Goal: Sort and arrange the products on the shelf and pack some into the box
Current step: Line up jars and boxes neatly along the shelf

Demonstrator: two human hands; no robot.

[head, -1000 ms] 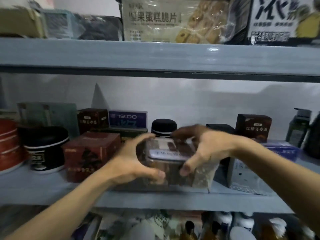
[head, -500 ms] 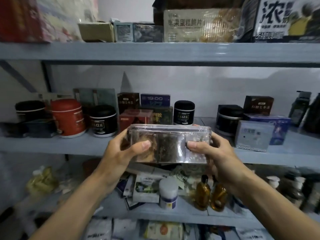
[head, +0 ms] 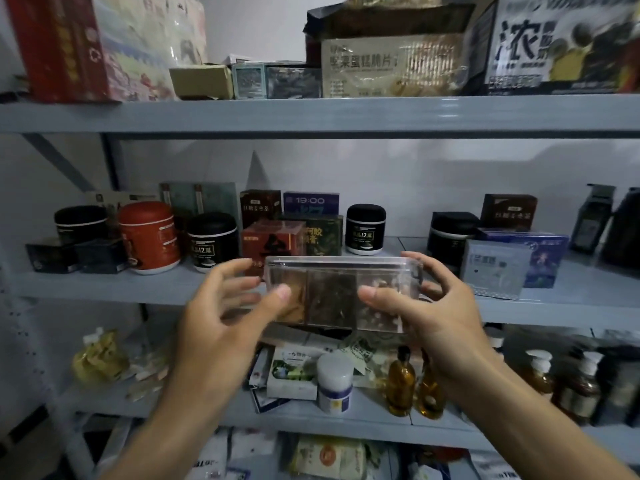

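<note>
A clear plastic box [head: 332, 299] with three compartments of dried brown contents hangs in the air in front of the middle shelf [head: 104, 289]. My right hand [head: 436, 317] grips its right end, thumb on the front and fingers curled behind. My left hand [head: 221, 317] is at the box's left end with its fingers spread and straight; only its thumb tip touches the front face. Behind the box, black jars [head: 365, 228], a red jar [head: 149, 237] and small cartons [head: 273, 240] stand on the middle shelf.
The upper shelf [head: 311, 114] carries large snack packs and cartons. On the lower shelf [head: 363, 420] are a white jar [head: 334, 382], amber bottles [head: 401, 379], pump bottles and loose packets. A grey carton [head: 495, 268] and a blue carton stand right of the box.
The box came off the middle shelf toward me, and the view pulled back. My left hand has loosened from gripping the box's left end to spread fingers.
</note>
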